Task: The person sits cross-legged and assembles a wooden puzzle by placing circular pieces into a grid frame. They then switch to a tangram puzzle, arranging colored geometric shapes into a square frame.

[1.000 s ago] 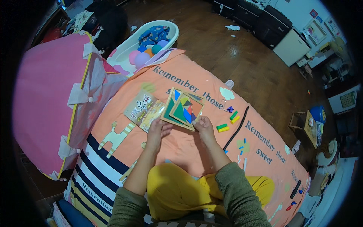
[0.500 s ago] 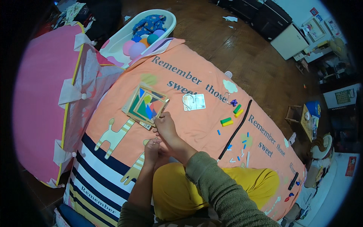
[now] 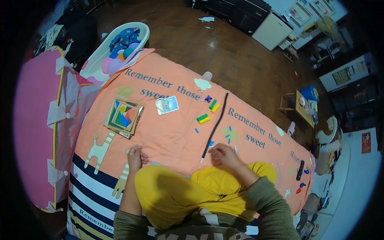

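Note:
My right hand (image 3: 225, 155) hangs over the bedspread with its fingers loosely bent and a little apart, covering some small pieces. Beside its fingertips lies the lower end of a thin black rod (image 3: 216, 126); small blue sticks (image 3: 229, 136) and a white stick (image 3: 236, 150) are scattered just beyond. My left hand (image 3: 137, 158) rests by my left knee, fingers curled in, their inside hidden. Beyond it lies a stack of square wooden frames with coloured geometric pieces (image 3: 123, 116), which neither hand touches.
Green blocks (image 3: 213, 104) and yellow blocks (image 3: 204, 120) lie left of the rod, near a purple bow (image 3: 208, 99). A silvery card (image 3: 167, 105) lies farther left. Beyond the bed stands a white tub (image 3: 147, 32) with balls; a pink play tent (image 3: 36, 128) borders the left.
The right hand has left the wooden frames and moved right to the small sticks. The left hand has drawn apart from it, towards my left knee. The view has swung right.

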Demonstrator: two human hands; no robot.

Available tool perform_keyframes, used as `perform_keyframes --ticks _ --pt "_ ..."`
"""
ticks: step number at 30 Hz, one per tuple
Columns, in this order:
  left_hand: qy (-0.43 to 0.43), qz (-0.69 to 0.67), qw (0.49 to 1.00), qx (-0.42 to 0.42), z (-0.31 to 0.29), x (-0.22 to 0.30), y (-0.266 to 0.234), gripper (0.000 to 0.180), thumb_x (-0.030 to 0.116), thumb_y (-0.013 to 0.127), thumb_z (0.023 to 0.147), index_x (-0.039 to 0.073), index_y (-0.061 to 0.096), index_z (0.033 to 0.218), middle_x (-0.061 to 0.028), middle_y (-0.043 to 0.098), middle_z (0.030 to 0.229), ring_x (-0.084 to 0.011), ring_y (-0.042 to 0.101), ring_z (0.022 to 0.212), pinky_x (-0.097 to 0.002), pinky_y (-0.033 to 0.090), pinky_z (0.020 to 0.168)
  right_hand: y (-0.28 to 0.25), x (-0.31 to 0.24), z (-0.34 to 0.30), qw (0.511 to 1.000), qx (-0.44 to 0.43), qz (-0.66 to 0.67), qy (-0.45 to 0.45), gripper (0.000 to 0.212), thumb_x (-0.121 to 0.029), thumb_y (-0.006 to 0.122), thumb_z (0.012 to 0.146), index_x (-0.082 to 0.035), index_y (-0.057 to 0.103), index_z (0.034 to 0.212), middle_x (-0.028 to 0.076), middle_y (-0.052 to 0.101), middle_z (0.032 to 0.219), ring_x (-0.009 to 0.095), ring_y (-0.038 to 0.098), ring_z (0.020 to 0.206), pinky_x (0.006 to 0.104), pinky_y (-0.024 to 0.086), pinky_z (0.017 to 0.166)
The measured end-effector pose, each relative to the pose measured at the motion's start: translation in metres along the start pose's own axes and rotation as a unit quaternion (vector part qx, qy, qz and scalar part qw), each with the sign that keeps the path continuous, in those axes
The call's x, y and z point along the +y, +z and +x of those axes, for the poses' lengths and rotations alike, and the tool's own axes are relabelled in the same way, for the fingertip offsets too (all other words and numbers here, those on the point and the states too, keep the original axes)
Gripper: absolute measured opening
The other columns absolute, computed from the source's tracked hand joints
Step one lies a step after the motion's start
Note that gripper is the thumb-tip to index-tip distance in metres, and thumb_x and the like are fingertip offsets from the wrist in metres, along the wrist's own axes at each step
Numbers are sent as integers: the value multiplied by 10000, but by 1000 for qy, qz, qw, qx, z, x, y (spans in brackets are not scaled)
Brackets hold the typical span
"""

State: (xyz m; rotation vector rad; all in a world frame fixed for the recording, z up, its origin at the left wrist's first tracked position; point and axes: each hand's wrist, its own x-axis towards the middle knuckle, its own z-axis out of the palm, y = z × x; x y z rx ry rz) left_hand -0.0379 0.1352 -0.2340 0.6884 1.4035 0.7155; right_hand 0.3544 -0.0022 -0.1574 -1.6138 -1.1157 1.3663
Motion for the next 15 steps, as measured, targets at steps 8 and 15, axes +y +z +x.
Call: perform_keyframes --ticks 8,15 --pt "26 324 910 -258 24 86 87 202 175 484 984 -1 581 961 -111 678 780 -165 643 663 -290 505 591 -174 78 -67 897 138 -350 231 244 -189 687 774 10 634 906 197 685 842 333 670 823 380 516 747" --pt "157 661 670 -298 39 72 206 355 327 629 910 6 626 1064 -106 726 952 -237 670 796 -363 533 752 -113 71 -11 862 -158 -398 273 453 -452 741 791 0 730 822 148 701 754 297 659 699 412 497 679"
